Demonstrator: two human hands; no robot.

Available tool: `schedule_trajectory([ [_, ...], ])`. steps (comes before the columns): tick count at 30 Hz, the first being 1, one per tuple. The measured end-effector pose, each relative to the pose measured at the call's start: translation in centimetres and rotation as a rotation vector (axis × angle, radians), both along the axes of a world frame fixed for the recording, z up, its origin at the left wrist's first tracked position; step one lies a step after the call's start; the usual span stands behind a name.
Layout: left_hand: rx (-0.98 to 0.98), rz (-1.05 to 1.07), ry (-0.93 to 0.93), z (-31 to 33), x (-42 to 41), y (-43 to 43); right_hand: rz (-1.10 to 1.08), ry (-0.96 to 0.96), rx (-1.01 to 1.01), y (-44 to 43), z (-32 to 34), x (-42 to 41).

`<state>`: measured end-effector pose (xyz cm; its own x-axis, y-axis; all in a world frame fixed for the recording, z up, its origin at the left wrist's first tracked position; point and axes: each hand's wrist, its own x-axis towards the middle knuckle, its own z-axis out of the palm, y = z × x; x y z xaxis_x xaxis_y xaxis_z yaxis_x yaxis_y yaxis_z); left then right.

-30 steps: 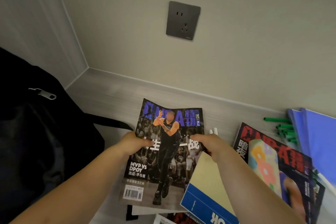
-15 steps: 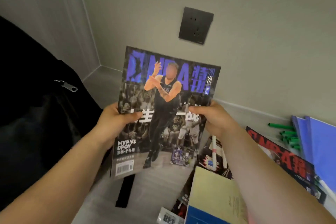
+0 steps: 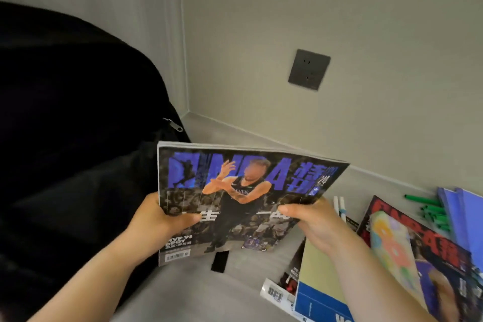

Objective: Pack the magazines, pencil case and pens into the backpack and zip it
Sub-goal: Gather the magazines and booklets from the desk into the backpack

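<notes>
I hold a basketball magazine with a blue title (image 3: 235, 185) above the grey desk, cover toward me. My left hand (image 3: 156, 219) grips its left edge and my right hand (image 3: 313, 219) grips its right edge. The black backpack (image 3: 73, 125) fills the left side, its metal zipper pull (image 3: 173, 125) just above the magazine's top left corner. A second magazine with a red title (image 3: 428, 251) lies at the right, with a pastel flowered pencil case (image 3: 392, 248) on top of it. Green pens (image 3: 431, 210) lie behind it and two white pens (image 3: 339, 204) lie beside my right hand.
A yellow and blue notebook (image 3: 318, 277) lies under my right forearm, over another magazine (image 3: 277, 293). Blue folders (image 3: 465, 212) sit at the far right. A black backpack strap (image 3: 218, 260) lies on the desk (image 3: 198, 290). A dark wall socket (image 3: 309, 69) is on the back wall.
Both hands lifted the magazine off the pile, then carried it left and lower, toward the backpack. The view has swung left, so more of the backpack shows.
</notes>
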<state>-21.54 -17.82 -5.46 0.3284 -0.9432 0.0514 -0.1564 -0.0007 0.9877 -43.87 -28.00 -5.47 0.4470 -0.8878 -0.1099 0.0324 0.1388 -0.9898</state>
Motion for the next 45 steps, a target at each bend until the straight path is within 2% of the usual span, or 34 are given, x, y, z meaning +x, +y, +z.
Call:
schedule_trajectory([
  [7,-0.001,0.120,0.041,-1.9,0.6,0.9,-0.003,0.048,0.017,0.8,-1.2,0.4],
  [10,-0.018,0.061,0.066,-1.1,0.9,0.3,0.005,0.068,0.007,0.4,-1.0,0.5],
  [14,0.062,-0.048,0.091,-0.7,1.6,-0.4,0.063,0.175,-0.016,0.3,-1.0,0.7],
  [22,0.022,0.027,0.104,-0.5,1.2,-1.2,-0.060,0.195,-0.088,0.0,-1.0,1.2],
  [27,0.055,-0.015,0.111,-0.7,1.1,-1.5,0.039,0.145,-0.072,-0.4,-1.1,0.7],
  [31,0.046,-0.007,0.140,-1.1,1.6,-2.0,0.167,-0.025,0.040,-1.6,-1.6,0.3],
  [35,0.040,-0.003,0.184,-1.5,1.9,-2.2,0.149,-0.174,0.141,-2.6,-1.6,0.3],
  [39,0.033,0.006,0.193,-1.9,2.0,-2.4,0.177,-0.130,0.117,-3.5,-1.6,-0.2],
  [45,-0.016,0.135,0.219,-2.6,1.8,-2.9,0.397,-0.016,-0.017,-3.3,-0.9,-0.6],
])
